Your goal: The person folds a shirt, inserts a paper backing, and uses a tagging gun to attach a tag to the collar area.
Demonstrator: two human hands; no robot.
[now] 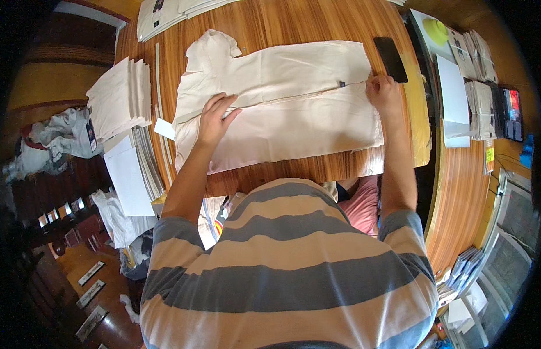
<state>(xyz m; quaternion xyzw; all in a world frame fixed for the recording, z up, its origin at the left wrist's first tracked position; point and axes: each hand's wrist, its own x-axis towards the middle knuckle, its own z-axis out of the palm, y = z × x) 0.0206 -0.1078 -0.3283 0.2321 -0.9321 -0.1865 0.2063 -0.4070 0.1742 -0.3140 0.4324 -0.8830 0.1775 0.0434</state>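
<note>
A cream cloth garment (294, 67) lies spread out across the wooden table in front of me, its long side running left to right. A seam or edge crosses its middle, with a small dark tag (342, 84) near the right end. At the upper left the cloth is bunched and uneven. My left hand (217, 118) rests on the garment's left part, fingers stretched and thumb apart. At the right end, my right hand (383, 92) is closed on the garment's edge where the seam meets it; the fingertips are partly hidden.
Just beyond my right hand lies a black phone (391, 60). Folded cream garments (122, 93) are stacked at the table's left, above white sheets (129, 174). More folded packs (166, 17) sit at the far left edge. A side surface on the right bears papers (452, 93) and a yellow-green round object (435, 31).
</note>
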